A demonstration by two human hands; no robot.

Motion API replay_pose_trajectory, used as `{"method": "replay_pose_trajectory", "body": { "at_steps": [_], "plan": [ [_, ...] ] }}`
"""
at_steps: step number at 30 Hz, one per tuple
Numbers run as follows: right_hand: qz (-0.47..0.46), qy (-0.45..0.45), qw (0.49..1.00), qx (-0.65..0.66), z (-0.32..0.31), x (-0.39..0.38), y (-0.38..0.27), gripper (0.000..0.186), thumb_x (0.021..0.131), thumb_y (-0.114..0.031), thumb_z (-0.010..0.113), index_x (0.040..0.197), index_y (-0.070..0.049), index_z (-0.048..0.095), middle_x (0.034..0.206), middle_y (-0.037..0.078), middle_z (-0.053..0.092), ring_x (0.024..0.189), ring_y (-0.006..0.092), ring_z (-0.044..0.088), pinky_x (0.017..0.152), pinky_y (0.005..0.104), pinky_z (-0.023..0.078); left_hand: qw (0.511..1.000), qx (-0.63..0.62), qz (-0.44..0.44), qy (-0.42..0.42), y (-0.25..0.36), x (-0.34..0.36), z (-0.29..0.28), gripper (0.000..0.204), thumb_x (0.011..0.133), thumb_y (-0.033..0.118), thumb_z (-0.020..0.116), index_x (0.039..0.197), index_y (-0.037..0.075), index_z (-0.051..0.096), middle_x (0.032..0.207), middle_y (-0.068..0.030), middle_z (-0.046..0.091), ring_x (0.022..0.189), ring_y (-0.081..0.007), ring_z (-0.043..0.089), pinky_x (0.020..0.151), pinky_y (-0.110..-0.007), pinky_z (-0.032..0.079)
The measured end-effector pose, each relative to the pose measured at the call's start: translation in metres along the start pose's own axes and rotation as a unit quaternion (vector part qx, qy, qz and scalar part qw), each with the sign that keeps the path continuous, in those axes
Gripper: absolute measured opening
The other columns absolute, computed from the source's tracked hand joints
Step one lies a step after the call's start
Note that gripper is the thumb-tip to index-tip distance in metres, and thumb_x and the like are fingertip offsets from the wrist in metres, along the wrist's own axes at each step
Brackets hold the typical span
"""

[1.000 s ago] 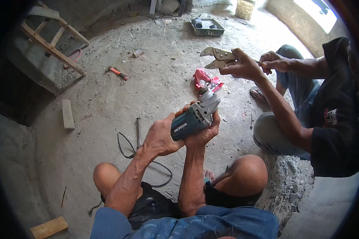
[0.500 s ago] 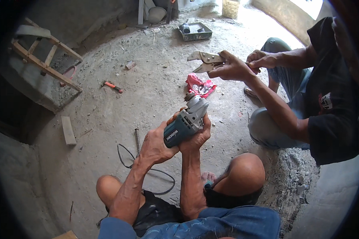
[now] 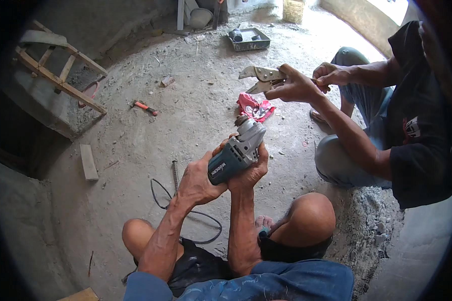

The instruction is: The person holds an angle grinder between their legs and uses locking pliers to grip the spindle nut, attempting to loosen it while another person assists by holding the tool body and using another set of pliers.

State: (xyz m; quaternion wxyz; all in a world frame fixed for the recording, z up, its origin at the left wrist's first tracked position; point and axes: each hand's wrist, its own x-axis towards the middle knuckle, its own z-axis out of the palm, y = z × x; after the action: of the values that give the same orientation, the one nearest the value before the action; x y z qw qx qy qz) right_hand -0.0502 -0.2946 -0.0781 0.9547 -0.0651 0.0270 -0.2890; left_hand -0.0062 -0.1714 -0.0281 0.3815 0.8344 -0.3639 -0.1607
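Between my two hands I hold up a teal and silver angle grinder (image 3: pixel 232 159), its bare spindle end tilted up and away from me. My left hand (image 3: pixel 198 181) wraps round the rear of its body. Under the gear head and along its right side, my right hand (image 3: pixel 252 173) is closed on it; some of its fingers are hidden. A black power cord (image 3: pixel 213 220) loops on the floor below my wrists. Ahead to the right, a co-worker's hands (image 3: pixel 299 85) hold silver locking pliers (image 3: pixel 263 79) with the jaws apart.
A pink cloth or bag (image 3: pixel 255 107) lies on the floor beyond the grinder. To the left are a hammer (image 3: pixel 145 107), a wooden board (image 3: pixel 89 162) and a wooden ladder (image 3: pixel 60 75). A black tray (image 3: pixel 251 44) sits farther back. The co-worker (image 3: pixel 422 125) crouches at the right.
The whole view has shifted slightly, moving the scene a little to the right. The locking pliers have tilted slightly; my grip on the grinder looks the same.
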Motion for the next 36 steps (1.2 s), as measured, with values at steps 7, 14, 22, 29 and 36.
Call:
{"method": "replay_pose_trajectory", "body": {
  "at_steps": [7,14,22,29,36],
  "plan": [
    [-0.001,-0.001,1.0,-0.014,0.0,-0.001,0.0,0.066,0.097,-0.056,0.044,0.121,0.004,0.058,0.097,0.02,0.068,0.083,0.0327,0.069,0.079,0.0474,0.057,1.0,-0.008,0.004,0.002,-0.002,-0.002,-0.001,0.063,0.068,0.02,0.081,0.122,-0.005,0.057,0.09,-0.0216,0.073,0.086,-0.0342,0.076,0.079,-0.042,0.059],
    [-0.004,-0.002,1.0,-0.019,0.0,-0.001,0.0,0.065,0.098,-0.055,0.043,0.123,0.003,0.058,0.099,0.019,0.068,0.084,0.0322,0.069,0.079,0.0472,0.057,1.0,-0.007,0.001,0.001,-0.002,-0.002,-0.003,0.063,0.069,0.019,0.081,0.123,-0.004,0.057,0.092,-0.0212,0.073,0.086,-0.0328,0.076,0.078,-0.041,0.058],
    [-0.007,-0.002,1.0,-0.025,-0.002,-0.003,0.005,0.064,0.099,-0.054,0.043,0.124,0.003,0.057,0.101,0.018,0.068,0.085,0.0316,0.069,0.08,0.0469,0.057,1.0,-0.028,0.004,0.009,0.0,-0.003,-0.002,0.068,0.069,0.017,0.08,0.13,-0.001,0.056,0.096,-0.0197,0.073,0.089,-0.0324,0.075,0.08,-0.041,0.058],
    [-0.012,-0.018,0.999,-0.046,-0.012,-0.003,0.004,0.063,0.1,-0.053,0.043,0.126,0.002,0.057,0.103,0.018,0.068,0.086,0.031,0.069,0.081,0.0467,0.057,0.999,-0.044,-0.004,0.005,0.002,-0.003,0.002,0.065,0.069,0.018,0.08,0.126,-0.002,0.056,0.095,-0.0208,0.073,0.09,-0.0344,0.075,0.081,-0.041,0.058],
    [-0.027,0.024,0.998,-0.042,-0.002,-0.002,0.01,0.068,0.098,-0.058,0.043,0.121,0.003,0.059,0.095,0.019,0.07,0.082,0.0333,0.071,0.077,0.048,0.059,0.999,-0.033,0.0,0.005,0.003,-0.004,-0.005,0.062,0.069,0.019,0.081,0.123,-0.002,0.057,0.094,-0.0203,0.073,0.089,-0.0312,0.075,0.08,-0.041,0.058]
  ]
}}
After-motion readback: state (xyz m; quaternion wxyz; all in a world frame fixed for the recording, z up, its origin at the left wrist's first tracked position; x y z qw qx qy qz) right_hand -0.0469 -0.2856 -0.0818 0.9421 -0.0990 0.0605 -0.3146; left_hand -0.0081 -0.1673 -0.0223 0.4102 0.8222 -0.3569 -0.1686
